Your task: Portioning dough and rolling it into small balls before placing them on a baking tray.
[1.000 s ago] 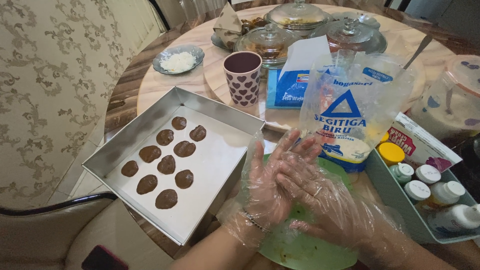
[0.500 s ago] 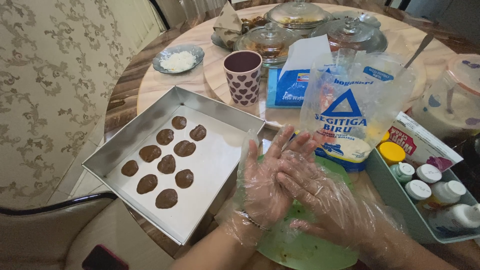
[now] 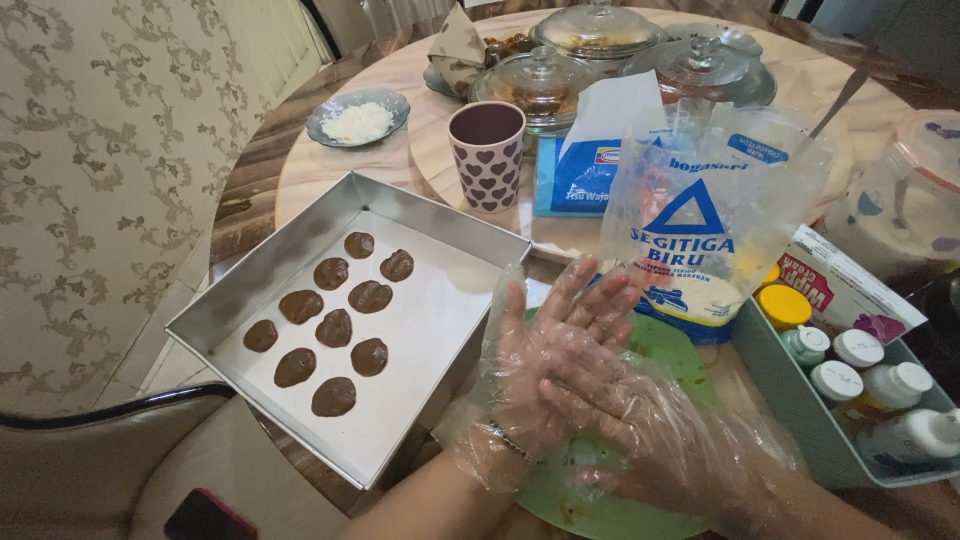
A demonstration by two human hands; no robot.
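Left hand [image 3: 545, 375] and right hand [image 3: 625, 415] in clear plastic gloves, flat and open, palms pressed together above green plate [image 3: 680, 345], metal baking tray [image 3: 440, 290] of brown dough rounds [image 3: 335, 328] just left, flour bag [image 3: 705, 235] beyond.

Round marble table [image 3: 300, 175], patterned wall [image 3: 90, 170]

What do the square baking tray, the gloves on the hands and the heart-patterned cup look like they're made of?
The baking tray looks like thin metal, probably aluminium: dull silver sheen and folded corners. The gloves on the left hand and right hand look like thin clear plastic film, crinkled and loose. The cup seems glazed ceramic, though glossy plastic is possible.
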